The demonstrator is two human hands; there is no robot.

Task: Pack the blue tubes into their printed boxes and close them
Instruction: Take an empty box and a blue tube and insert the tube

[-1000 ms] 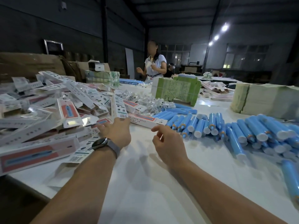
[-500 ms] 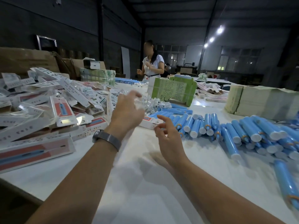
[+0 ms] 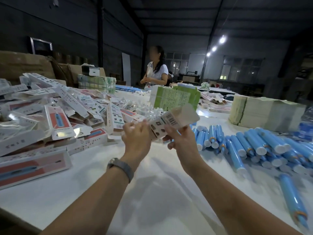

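Both of my hands hold one white printed box (image 3: pixel 171 123) above the white table (image 3: pixel 152 192). My left hand (image 3: pixel 136 139) pinches its near end. My right hand (image 3: pixel 179 141) grips it from below, near the middle. The box points up and to the right, and its far end flap stands open. A heap of printed boxes (image 3: pixel 55 116) covers the table's left side. Several blue tubes (image 3: pixel 250 145) with white caps lie in a row on the right. One more blue tube (image 3: pixel 293 200) lies alone near the right edge.
A green carton (image 3: pixel 174 97) stands behind my hands, with clear plastic pieces (image 3: pixel 144 107) in front of it. A stack of pale flat sheets (image 3: pixel 264 112) sits at the right. A person (image 3: pixel 156 70) stands at the table's far end. Cardboard cartons (image 3: pixel 25 65) line the left wall.
My left hand came off the heap with a box and lifted it to the middle. My right hand rose from the table and took hold of the same box.
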